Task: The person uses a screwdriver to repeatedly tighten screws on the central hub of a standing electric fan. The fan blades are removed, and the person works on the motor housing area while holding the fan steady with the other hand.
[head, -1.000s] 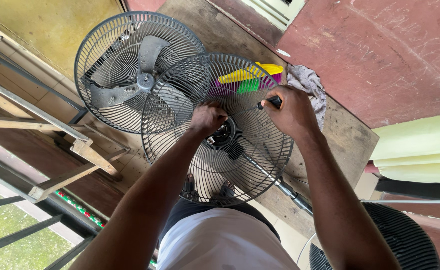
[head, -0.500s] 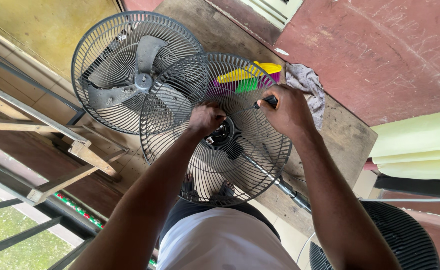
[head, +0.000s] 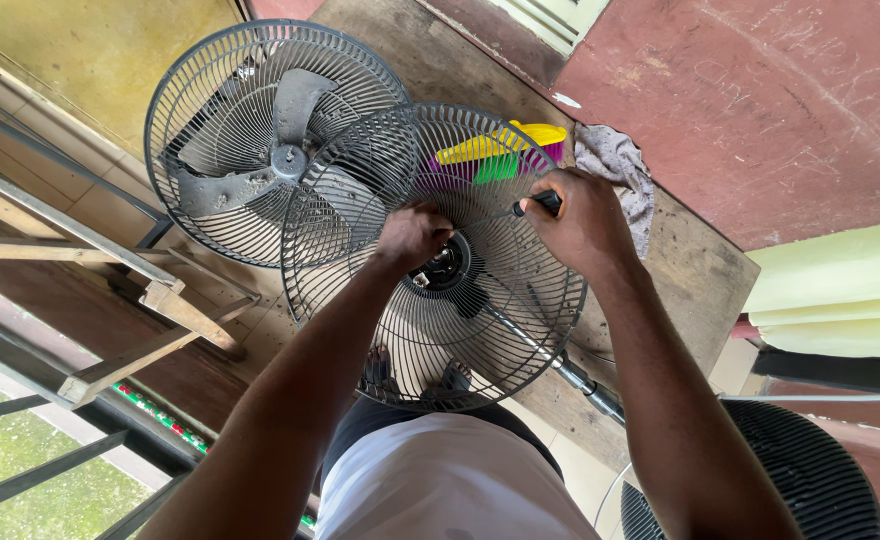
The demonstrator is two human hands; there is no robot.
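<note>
At the upper left of the frame, a dark round wire fan cage with grey blades [head: 278, 145] is lying partly under the edge of a second, bladeless dark wire fan guard [head: 435, 255] at the centre. The loose guard could be slipping or tilting against that neighbouring cage if the hold at the hub weakens, since it seems to be resting only on the person's hands.

The left hand [head: 412, 235] is curling its fingers closed around the black motor hub [head: 447, 266] at the middle of the guard. Just right of centre, the right hand [head: 582, 222] is clenching a black-handled screwdriver [head: 528, 207], its shaft pointing left through the wires toward the hub. The tip could be skidding off and catching the wires or the left knuckles, judging by how near they are.
</note>
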